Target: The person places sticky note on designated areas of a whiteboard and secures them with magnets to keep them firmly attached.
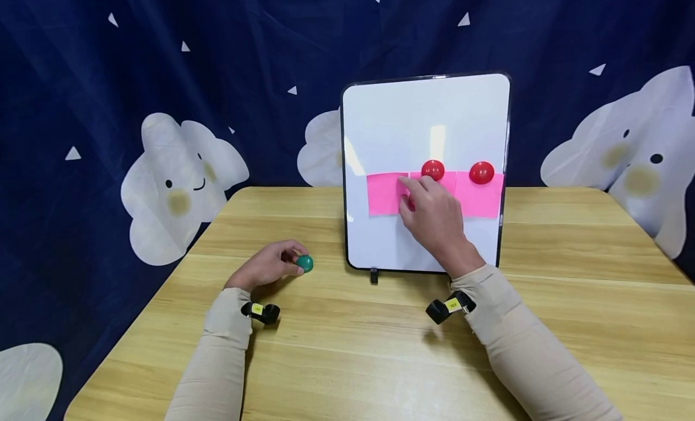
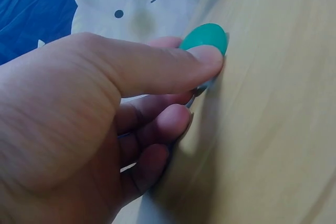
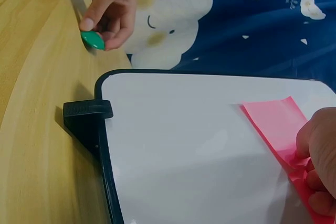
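My left hand [image 1: 268, 265] pinches a small green round magnet [image 1: 305, 263] between thumb and fingers, low over the table left of the whiteboard. In the left wrist view, the thumb lies across the green dome, with the other fingers curled below. My right hand [image 1: 437, 219] reaches up to the whiteboard [image 1: 391, 131], bent fingers at the seam between the left pink sticky note [image 1: 387, 195] and the middle one. Deep red-pink shows between its thumb and index finger; I cannot tell whether they grip anything. Two red magnets [image 1: 481, 172] sit at the top of the middle and right notes.
The whiteboard stands upright on small black feet [image 1: 374, 276] on the wooden table [image 1: 347, 348]. Behind hangs a dark blue curtain [image 1: 260, 47] with smiling clouds. Each wrist carries a black camera [image 1: 260, 312] on its strap.
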The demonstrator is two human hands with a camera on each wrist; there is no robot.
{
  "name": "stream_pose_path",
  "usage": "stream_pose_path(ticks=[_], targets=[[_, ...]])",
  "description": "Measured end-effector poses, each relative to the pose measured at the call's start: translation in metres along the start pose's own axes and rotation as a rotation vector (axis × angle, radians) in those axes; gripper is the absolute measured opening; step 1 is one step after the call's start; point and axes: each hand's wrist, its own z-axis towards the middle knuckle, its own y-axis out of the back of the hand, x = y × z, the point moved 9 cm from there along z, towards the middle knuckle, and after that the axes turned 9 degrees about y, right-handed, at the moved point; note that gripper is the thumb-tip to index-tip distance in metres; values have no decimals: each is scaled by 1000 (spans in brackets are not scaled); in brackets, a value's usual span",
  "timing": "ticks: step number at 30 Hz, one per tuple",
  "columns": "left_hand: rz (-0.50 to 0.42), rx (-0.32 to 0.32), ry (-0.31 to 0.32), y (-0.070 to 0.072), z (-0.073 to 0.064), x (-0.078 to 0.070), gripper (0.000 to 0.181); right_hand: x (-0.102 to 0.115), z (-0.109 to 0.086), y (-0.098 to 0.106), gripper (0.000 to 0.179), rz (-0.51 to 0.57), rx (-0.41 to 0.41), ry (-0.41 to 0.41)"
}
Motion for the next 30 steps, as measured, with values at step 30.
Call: stream_pose_path(ticks=[30], targets=[[-38,-91,34,3,2,0,31,-3,-2,-2,44,3,16,-13]])
